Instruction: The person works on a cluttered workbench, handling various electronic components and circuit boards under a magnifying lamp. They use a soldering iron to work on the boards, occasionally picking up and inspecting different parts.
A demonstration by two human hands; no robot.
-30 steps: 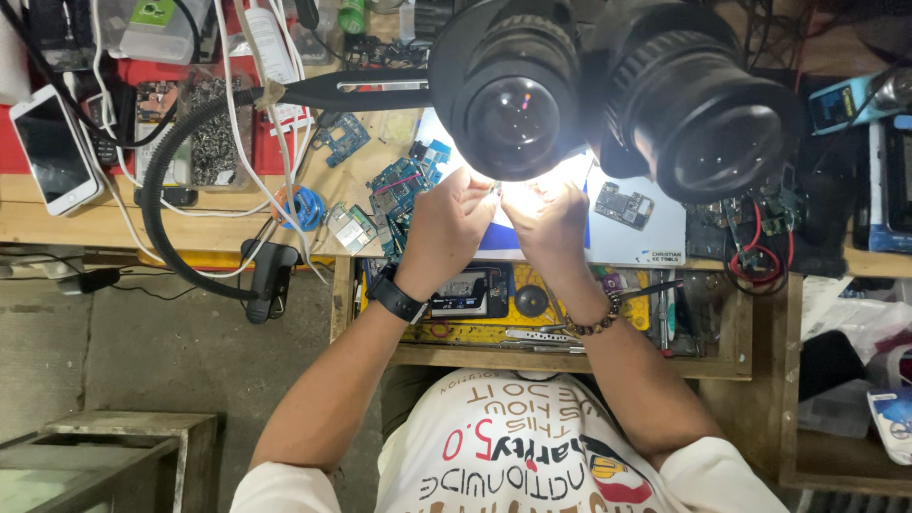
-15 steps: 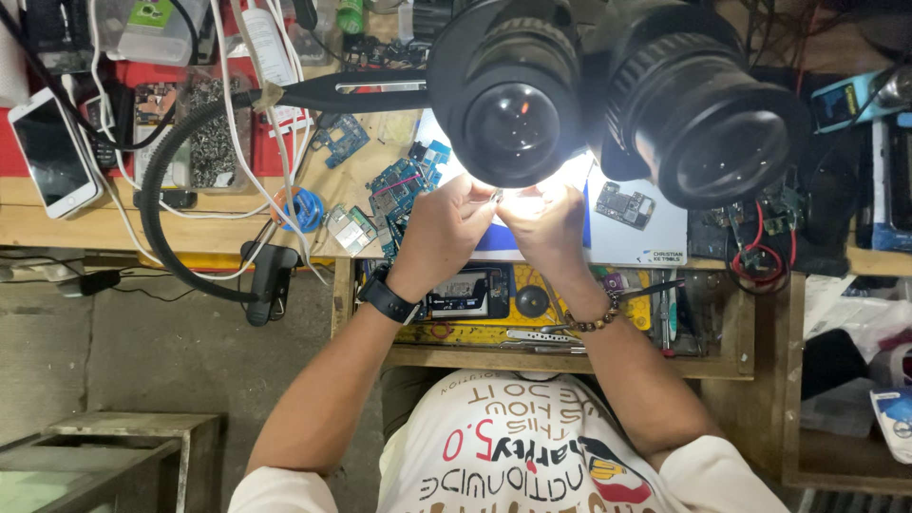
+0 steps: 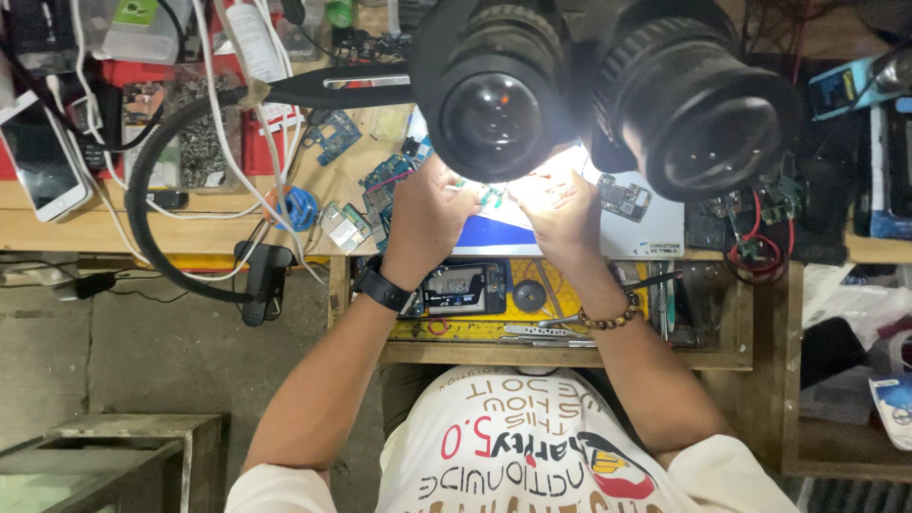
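Two big black microscope eyepieces [image 3: 494,95] fill the upper middle of the view. Below them both my hands meet on a white and blue mat [image 3: 503,233] under a bright lamp. My left hand [image 3: 427,214], with a black watch on its wrist, pinches a small green circuit board [image 3: 491,196]. My right hand [image 3: 562,211], with a bead bracelet on its wrist, is curled close beside the board. The glare hides whatever its fingers hold.
An open drawer [image 3: 665,356] with tools and a small meter sits under my wrists. Loose circuit boards [image 3: 344,224], a white phone [image 3: 43,161], a black flexible hose [image 3: 138,223] and white cables crowd the left of the bench. Red wires [image 3: 750,237] lie at right. A wooden stool [image 3: 114,442] stands at lower left.
Both hands stay under the microscope with only small finger shifts. The left hand has edged slightly toward the right hand.
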